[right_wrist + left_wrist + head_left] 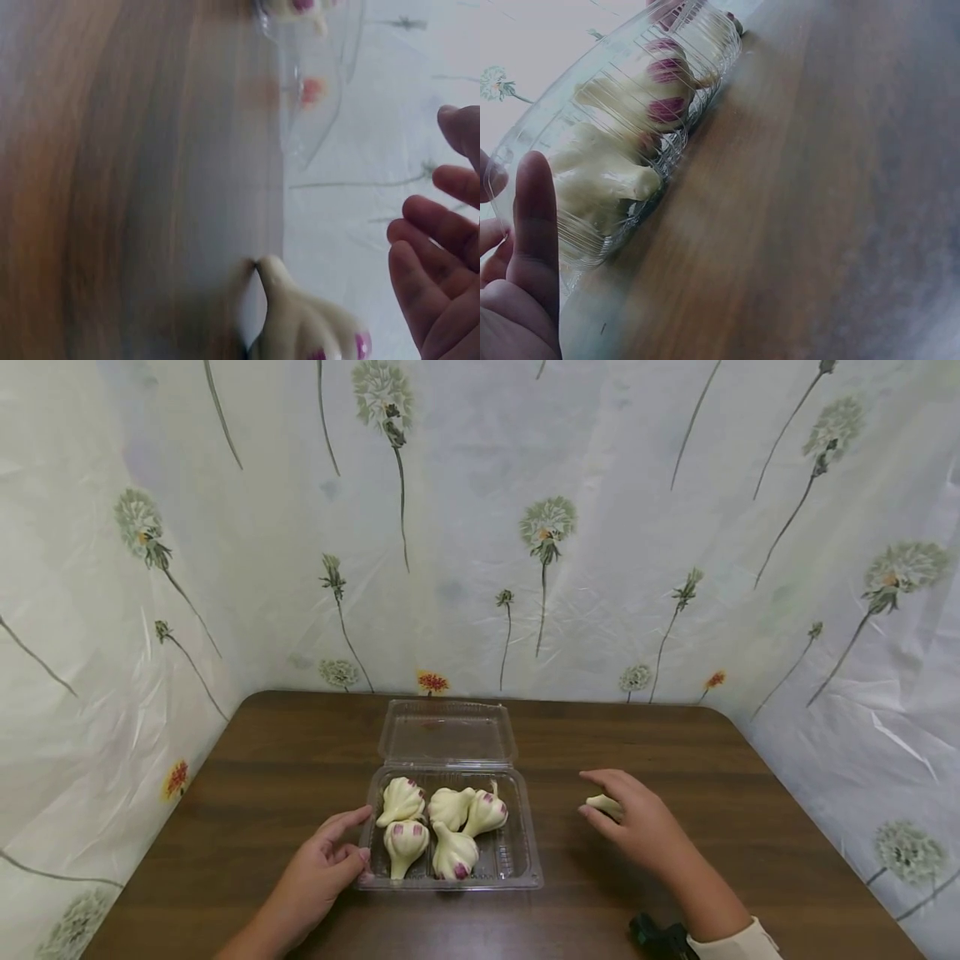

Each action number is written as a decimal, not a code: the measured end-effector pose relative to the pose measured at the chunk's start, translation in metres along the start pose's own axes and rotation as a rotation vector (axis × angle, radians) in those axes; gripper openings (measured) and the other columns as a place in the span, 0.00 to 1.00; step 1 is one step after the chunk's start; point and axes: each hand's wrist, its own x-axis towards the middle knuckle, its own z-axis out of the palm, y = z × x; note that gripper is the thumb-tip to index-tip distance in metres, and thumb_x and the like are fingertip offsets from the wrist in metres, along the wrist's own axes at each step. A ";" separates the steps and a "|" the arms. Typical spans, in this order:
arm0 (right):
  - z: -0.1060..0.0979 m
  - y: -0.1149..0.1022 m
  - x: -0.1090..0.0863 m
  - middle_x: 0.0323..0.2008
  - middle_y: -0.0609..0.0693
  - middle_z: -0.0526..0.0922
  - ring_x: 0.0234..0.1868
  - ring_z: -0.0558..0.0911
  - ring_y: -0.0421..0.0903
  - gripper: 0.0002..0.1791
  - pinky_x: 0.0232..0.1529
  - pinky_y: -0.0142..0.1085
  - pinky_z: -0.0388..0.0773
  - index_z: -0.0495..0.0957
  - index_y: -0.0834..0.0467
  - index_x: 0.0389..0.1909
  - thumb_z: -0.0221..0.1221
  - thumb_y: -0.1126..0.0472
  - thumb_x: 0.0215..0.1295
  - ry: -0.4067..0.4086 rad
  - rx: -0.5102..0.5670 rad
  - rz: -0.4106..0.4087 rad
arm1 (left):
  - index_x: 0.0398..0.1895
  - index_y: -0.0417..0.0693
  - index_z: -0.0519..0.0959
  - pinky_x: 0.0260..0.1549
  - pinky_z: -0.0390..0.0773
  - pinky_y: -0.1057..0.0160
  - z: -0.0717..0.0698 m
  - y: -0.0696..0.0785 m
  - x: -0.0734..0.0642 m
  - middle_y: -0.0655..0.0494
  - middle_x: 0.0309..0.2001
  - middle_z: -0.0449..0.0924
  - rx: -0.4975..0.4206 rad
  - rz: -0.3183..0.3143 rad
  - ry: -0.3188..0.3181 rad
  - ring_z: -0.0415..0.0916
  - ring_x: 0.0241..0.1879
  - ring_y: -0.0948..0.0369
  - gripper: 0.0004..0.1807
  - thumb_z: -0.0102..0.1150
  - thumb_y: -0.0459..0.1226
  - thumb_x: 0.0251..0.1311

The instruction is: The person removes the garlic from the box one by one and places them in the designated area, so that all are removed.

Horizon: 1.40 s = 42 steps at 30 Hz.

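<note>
A clear plastic clamshell container [525,860] sits on the table with its lid [448,735] folded back. Several pale garlic bulbs [452,857] with purple marks lie inside it. At its left edge, my left hand [315,868] rests its index finger and thumb against the side; the thumb [536,225] stands upright by the clear wall in the left wrist view. To the right of the container, my right hand [633,818] spreads its fingers above a single garlic bulb [604,806], partly hidden by the hand. The right wrist view shows that bulb apart from the loosely bent fingers [439,225].
The brown wooden table [300,743] backs onto a curtain [465,527] printed with dandelions, which also hangs along both sides. A dark device [660,935] is near my right wrist, by the cream sleeve [738,943].
</note>
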 end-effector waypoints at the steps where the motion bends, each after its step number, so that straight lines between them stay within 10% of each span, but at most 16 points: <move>1: 0.001 -0.002 0.000 0.64 0.52 0.81 0.63 0.81 0.56 0.28 0.58 0.60 0.81 0.77 0.52 0.69 0.68 0.50 0.71 -0.004 0.000 -0.004 | 0.76 0.40 0.69 0.35 0.86 0.66 0.000 0.000 0.000 0.44 0.72 0.65 0.004 0.001 0.002 0.82 0.34 0.61 0.32 0.60 0.24 0.68; 42: 0.024 -0.052 0.006 0.61 0.48 0.83 0.59 0.85 0.49 0.29 0.57 0.47 0.85 0.79 0.57 0.66 0.72 0.55 0.66 -0.012 0.163 -0.127 | 0.75 0.37 0.68 0.34 0.84 0.67 -0.001 -0.007 0.001 0.42 0.74 0.64 0.020 0.055 -0.005 0.81 0.33 0.64 0.32 0.61 0.24 0.68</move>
